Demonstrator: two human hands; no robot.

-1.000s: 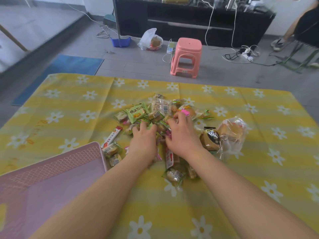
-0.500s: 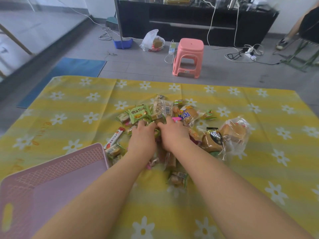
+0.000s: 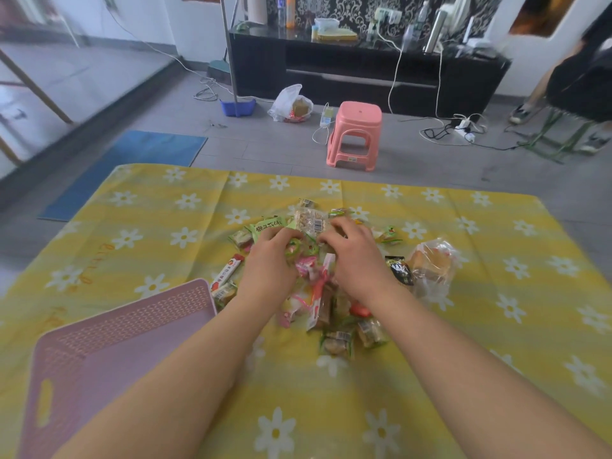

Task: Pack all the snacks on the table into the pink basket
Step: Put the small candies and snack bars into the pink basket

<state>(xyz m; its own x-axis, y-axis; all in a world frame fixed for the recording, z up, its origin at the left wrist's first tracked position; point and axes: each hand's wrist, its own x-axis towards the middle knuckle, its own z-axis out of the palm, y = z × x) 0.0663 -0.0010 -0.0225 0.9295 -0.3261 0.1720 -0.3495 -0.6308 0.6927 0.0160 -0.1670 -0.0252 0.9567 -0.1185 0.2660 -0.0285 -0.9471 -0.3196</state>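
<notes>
A heap of wrapped snacks (image 3: 318,293) lies in the middle of the yellow flowered tablecloth (image 3: 496,326). My left hand (image 3: 270,263) rests on the heap's left part, fingers curled over green-wrapped sweets (image 3: 298,251). My right hand (image 3: 356,256) lies palm down on the heap's far right part, fingertips curled into the packets beside a clear barcoded bar (image 3: 309,221). Whether either hand grips a packet is hidden. The pink basket (image 3: 109,342) stands empty at the near left, its corner by a red-and-white stick pack (image 3: 227,274). A bagged cake (image 3: 430,265) lies right of the heap.
Beyond the table's far edge stand a pink plastic stool (image 3: 356,134), a white plastic bag (image 3: 291,104) and a blue dustpan (image 3: 237,107) on the grey floor. A black cabinet (image 3: 364,71) with cables runs along the wall. A person sits at the far right (image 3: 579,77).
Both hands have slid farther away over the heap and come closer together. The camera has tilted up, showing more of the room.
</notes>
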